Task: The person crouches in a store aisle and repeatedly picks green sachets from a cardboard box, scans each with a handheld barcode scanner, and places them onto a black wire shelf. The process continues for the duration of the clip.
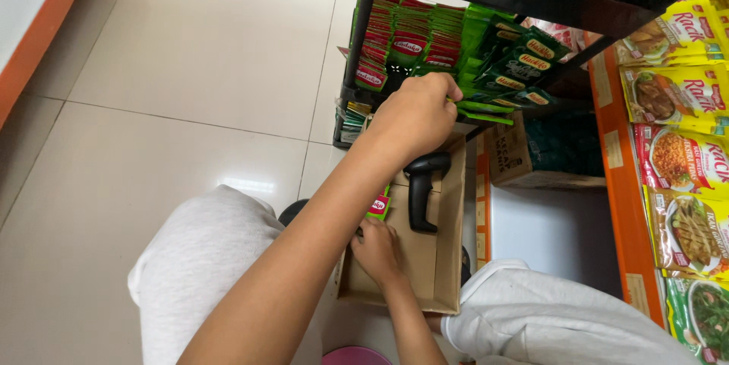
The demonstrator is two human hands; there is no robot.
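My left hand (416,116) reaches up to a low black wire shelf (351,91) packed with upright green and red sachets (410,38). Its fingers are curled over the edges of some green sachets (486,99) at the front of the row. My right hand (376,249) is down inside an open cardboard box (448,259) on the floor between my knees. Its fingers are closed at the base of a small green and red sachet (379,205) that stands up in the box, partly hidden behind my left forearm. A black handheld scanner (422,190) lies in the box just right of that hand.
An orange rack (619,183) on the right carries hanging food pouches (683,160). A second brown carton (512,156) sits under the black shelf. White tiled floor (190,69) spreads to the left, with an orange-edged unit (38,38) at the far left. A pink object (357,356) shows at the bottom.
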